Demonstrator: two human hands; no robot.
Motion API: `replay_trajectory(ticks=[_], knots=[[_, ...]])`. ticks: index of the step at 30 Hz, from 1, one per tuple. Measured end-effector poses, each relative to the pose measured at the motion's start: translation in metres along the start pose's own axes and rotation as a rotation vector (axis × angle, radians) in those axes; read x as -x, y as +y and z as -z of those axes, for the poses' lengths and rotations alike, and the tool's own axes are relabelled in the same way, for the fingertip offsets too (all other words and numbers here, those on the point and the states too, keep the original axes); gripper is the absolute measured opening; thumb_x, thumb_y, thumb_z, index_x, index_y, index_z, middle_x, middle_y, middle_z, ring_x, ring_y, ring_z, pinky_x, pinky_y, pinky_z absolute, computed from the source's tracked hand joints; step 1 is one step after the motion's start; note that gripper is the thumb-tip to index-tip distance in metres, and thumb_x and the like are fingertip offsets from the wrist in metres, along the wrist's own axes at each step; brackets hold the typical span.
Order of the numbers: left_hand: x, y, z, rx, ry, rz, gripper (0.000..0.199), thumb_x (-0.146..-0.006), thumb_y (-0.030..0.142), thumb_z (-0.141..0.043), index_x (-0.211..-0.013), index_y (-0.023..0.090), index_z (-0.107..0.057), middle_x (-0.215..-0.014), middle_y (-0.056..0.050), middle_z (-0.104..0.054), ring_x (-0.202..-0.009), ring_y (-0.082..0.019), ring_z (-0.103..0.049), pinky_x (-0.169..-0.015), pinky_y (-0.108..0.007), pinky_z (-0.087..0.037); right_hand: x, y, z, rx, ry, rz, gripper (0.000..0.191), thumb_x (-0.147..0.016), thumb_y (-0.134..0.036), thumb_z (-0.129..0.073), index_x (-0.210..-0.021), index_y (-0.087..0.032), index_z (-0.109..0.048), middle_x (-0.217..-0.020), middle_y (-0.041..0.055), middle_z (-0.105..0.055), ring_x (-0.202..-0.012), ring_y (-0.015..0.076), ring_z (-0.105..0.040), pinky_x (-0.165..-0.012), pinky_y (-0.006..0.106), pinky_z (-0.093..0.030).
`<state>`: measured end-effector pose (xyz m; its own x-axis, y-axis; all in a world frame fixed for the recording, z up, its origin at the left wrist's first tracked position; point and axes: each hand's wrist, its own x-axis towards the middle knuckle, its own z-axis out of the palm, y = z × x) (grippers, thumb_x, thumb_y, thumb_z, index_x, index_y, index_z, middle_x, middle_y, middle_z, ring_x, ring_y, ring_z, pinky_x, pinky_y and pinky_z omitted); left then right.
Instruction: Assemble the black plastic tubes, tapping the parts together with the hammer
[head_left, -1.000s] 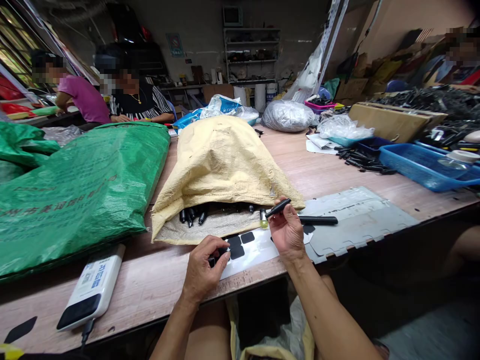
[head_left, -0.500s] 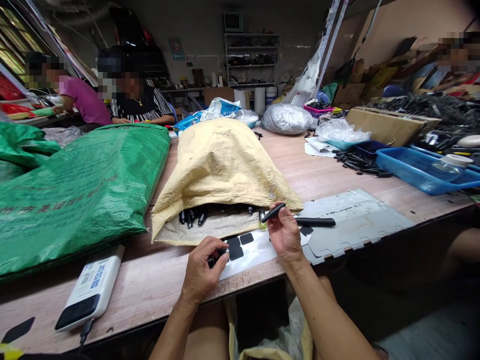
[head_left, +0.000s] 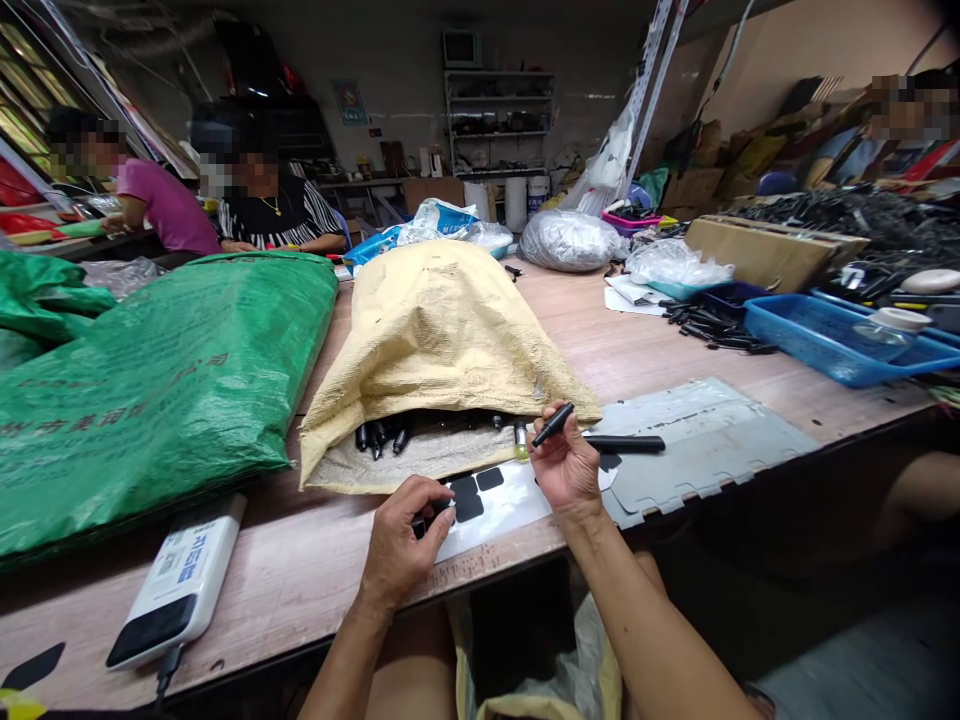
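My right hand [head_left: 568, 475] is raised above the table's front edge, closed around a short black pen-like tube [head_left: 553, 425] that tapers at its lower end. My left hand [head_left: 401, 540] rests lower, thumb and forefinger curled together. Something dark shows between them, too hidden to name. Beside its fingertips, black rounded-square pieces [head_left: 469, 507] lie on a white sheet [head_left: 495, 515]. Behind both hands, a cream woven sack [head_left: 450, 330] lies with its mouth towards me, several black tubes [head_left: 401, 438] inside. A small clear vial [head_left: 520, 440] with a yellowish end is near my right hand.
A long black tube [head_left: 626, 444] lies on a grey board [head_left: 705, 430] at right. Left are a green sack [head_left: 172, 390] and a white power bank [head_left: 180, 580] with a cable. Blue trays [head_left: 840, 340] stand at far right. An open bag [head_left: 540, 690] sits below the table edge.
The black tube in my right hand has tipped to a steeper angle, and the fingers have shifted slightly. My left hand is almost unchanged. The whole view has shifted a little.
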<state>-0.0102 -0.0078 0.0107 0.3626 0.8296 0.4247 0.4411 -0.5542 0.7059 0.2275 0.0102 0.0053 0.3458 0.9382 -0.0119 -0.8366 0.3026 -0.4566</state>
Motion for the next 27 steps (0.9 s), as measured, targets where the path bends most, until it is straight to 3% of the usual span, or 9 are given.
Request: replay_trajectory(ticks=[7, 13, 17, 19, 22, 23, 27], knots=[[0.001, 0.002, 0.001, -0.005, 0.029, -0.002, 0.01, -0.086, 0.022, -0.064, -0.093, 0.02, -0.07, -0.093, -0.005, -0.068, -0.073, -0.016, -0.062, -0.065, -0.028, -0.052, 0.002, -0.003, -0.008, 0.065, 0.046, -0.001, 0.031, -0.068, -0.037, -0.087, -0.094, -0.026, -0.072, -0.092, -0.0037, -0.072, -0.059, 0.0057, -0.053, -0.052, 0.019, -0.045], [-0.008, 0.027, -0.014, 0.037, 0.137, 0.01, 0.037, -0.085, 0.029, -0.073, -0.12, 0.023, -0.065, -0.107, -0.007, -0.07, -0.098, -0.022, -0.066, -0.087, -0.035, -0.055, 0.048, 0.019, -0.016, 0.406, -0.229, -0.199, 0.027, -0.071, -0.031, -0.086, -0.094, -0.021, -0.077, -0.093, 0.0028, -0.074, -0.067, 0.0095, -0.061, -0.063, 0.022, -0.051], [-0.016, 0.031, -0.029, 0.171, 0.052, 0.074, 0.028, -0.086, 0.026, -0.071, -0.113, 0.023, -0.07, -0.106, -0.006, -0.074, -0.096, -0.021, -0.07, -0.085, -0.034, -0.057, 0.059, 0.014, -0.011, 0.554, -0.259, -0.252, 0.031, -0.077, -0.038, -0.08, -0.103, -0.023, -0.077, -0.095, 0.0034, -0.075, -0.074, 0.0138, -0.064, -0.07, 0.028, -0.052], [-0.016, 0.027, -0.034, 0.201, 0.021, 0.127, 0.026, -0.086, 0.026, -0.071, -0.112, 0.023, -0.072, -0.105, -0.005, -0.076, -0.094, -0.022, -0.071, -0.085, -0.034, -0.058, 0.047, -0.005, -0.004, 0.838, -0.327, -0.149, 0.03, -0.078, -0.038, -0.079, -0.104, -0.024, -0.077, -0.095, 0.0038, -0.074, -0.074, 0.016, -0.063, -0.068, 0.03, -0.051], [-0.015, 0.019, -0.036, 0.202, 0.012, 0.187, 0.027, -0.087, 0.028, -0.071, -0.114, 0.022, -0.072, -0.102, -0.005, -0.077, -0.09, -0.021, -0.072, -0.083, -0.033, -0.059, 0.017, -0.045, 0.012, 1.366, -0.3, 0.376, 0.03, -0.079, -0.03, -0.077, -0.109, -0.029, -0.076, -0.111, 0.0047, -0.072, -0.102, 0.0236, -0.061, -0.095, 0.041, -0.047], [-0.015, 0.018, -0.037, 0.193, 0.009, 0.19, 0.026, -0.088, 0.028, -0.07, -0.113, 0.022, -0.073, -0.102, -0.004, -0.077, -0.09, -0.021, -0.072, -0.083, -0.033, -0.059, 0.008, -0.056, 0.018, 1.534, -0.288, 0.485, 0.029, -0.081, -0.028, -0.074, -0.109, -0.029, -0.075, -0.111, 0.0057, -0.071, -0.108, 0.0259, -0.059, -0.099, 0.044, -0.043], [-0.017, 0.02, -0.038, 0.121, -0.011, 0.144, 0.023, -0.088, 0.021, -0.068, -0.11, 0.023, -0.073, -0.105, -0.004, -0.076, -0.094, -0.021, -0.07, -0.086, -0.035, -0.056, -0.011, -0.078, 0.037, 2.112, -0.333, 0.514, 0.021, -0.084, -0.025, -0.066, -0.105, -0.024, -0.072, -0.103, 0.0079, -0.068, -0.102, 0.0268, -0.058, -0.089, 0.043, -0.042]])
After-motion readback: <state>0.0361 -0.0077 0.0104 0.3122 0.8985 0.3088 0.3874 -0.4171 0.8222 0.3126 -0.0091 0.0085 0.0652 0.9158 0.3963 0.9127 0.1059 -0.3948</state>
